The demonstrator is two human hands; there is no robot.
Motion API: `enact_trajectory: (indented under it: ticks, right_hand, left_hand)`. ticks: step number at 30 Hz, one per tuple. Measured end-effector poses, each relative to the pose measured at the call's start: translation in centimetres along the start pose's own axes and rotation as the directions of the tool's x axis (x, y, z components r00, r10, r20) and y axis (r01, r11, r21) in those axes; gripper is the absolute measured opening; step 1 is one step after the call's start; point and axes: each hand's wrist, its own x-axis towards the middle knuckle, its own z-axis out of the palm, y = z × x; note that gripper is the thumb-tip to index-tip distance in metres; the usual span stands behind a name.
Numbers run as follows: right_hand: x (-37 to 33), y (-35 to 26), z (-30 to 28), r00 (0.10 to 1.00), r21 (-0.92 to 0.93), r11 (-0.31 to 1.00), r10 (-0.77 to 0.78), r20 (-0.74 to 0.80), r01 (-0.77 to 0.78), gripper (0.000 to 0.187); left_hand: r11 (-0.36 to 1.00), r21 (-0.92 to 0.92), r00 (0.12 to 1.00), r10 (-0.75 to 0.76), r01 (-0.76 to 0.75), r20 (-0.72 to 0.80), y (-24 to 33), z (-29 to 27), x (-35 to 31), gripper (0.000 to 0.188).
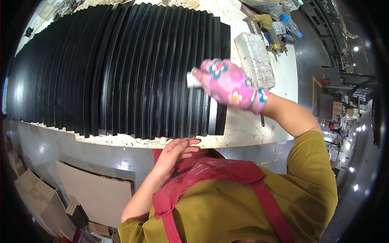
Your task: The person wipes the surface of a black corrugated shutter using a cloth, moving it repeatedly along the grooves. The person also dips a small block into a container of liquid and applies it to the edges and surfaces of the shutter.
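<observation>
A long row of black strips lies side by side across the worktable, their near ends close to its front edge. My right hand, in a pink glove with flower patterns, is over the right end of the row. Its fingers are closed on a small white piece, which is over the strips; I cannot make out exactly what it is. My left hand is bare and rests by the table's front edge, below the strip ends. Its fingers are loosely stretched, and nothing shows in them.
Right of the strips, a worn whitish block lies on the worktable. Behind it are a yellowish nail gun and a blue-tinted plastic bottle. Brown boards and a cardboard box stand at lower left.
</observation>
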Motion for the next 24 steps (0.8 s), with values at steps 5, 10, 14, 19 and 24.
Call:
enact_trajectory:
  ticks: [5, 10, 14, 19, 24]
  right_hand:
    - [-0.1, -2.1, -1.0, 0.978, -0.084, 0.995, -0.038, 0.205, 0.057, 0.035]
    - [1.0, 3.2, 1.3, 0.991, -0.061, 0.998, 0.019, -0.132, -0.027, 0.028]
    - [0.3, 1.1, 0.6, 0.997, 0.013, 0.997, -0.075, -0.012, 0.075, 0.027]
    - [2.5, 7.6, 2.6, 0.998, 0.202, 0.978, 0.058, -0.034, -0.05, 0.031]
    - [5.6, 11.6, 1.6, 0.839, 0.733, 0.513, 0.524, 0.146, -0.448, 0.019]
  left_hand:
    - [0.99, -0.141, 0.999, -0.01, 0.016, 0.041, 0.2, -0.4, 0.2, 0.022]
    - [0.979, -0.199, 0.999, -0.024, 0.033, 0.048, 0.5, -0.3, 0.1, 0.02]
    - [0.974, -0.218, 0.998, -0.046, 0.055, 0.048, 0.8, -0.4, 0.0, 0.022]
    - [0.977, -0.202, 0.996, -0.06, 0.071, 0.06, 0.8, -0.5, 0.0, 0.025]
    - [0.979, -0.19, 0.997, -0.068, 0.073, 0.032, 0.7, -0.5, 0.1, 0.033]
